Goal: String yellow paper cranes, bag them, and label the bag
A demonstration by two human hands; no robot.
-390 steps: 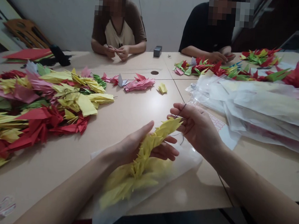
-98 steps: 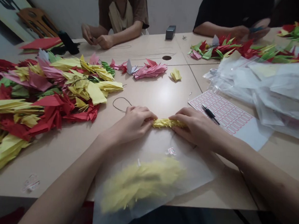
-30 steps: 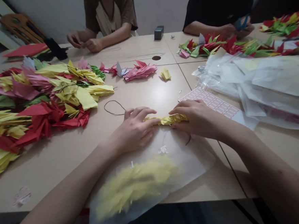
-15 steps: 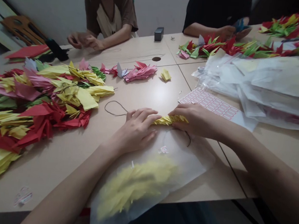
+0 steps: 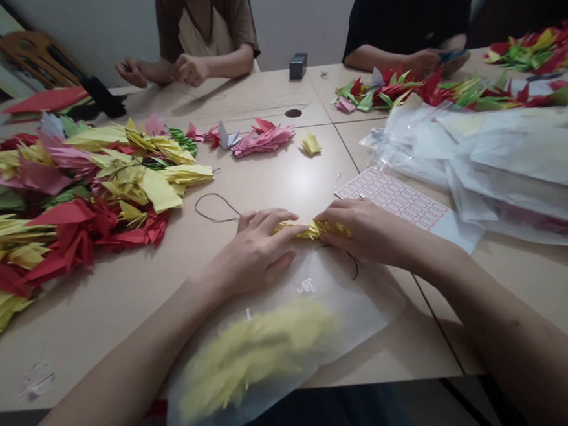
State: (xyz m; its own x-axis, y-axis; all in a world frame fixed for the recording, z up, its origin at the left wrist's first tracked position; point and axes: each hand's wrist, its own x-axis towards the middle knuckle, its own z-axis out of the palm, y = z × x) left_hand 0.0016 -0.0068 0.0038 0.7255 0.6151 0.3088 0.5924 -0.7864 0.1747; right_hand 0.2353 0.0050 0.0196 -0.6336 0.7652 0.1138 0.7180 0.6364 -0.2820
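Both hands are on a strand of folded yellow paper lying over the top of a translucent bag. My left hand rests on its left part with the fingers bent over it. My right hand grips the right part between thumb and fingers. A dark cord loop comes out left of my left hand, and a cord end hangs below my right hand. The translucent bag lies at the table's front edge, with yellow folded paper inside.
Colourful folded paper is piled at left. A pink bundle and a yellow piece lie ahead. At right are a label sheet and stacked translucent bags. Two people sit opposite, near a small dark box.
More yellow paper shows under my left hand's fingers, which have shifted slightly along the strand. The whole view has moved a little. Across the table, the left person's hands have moved apart.
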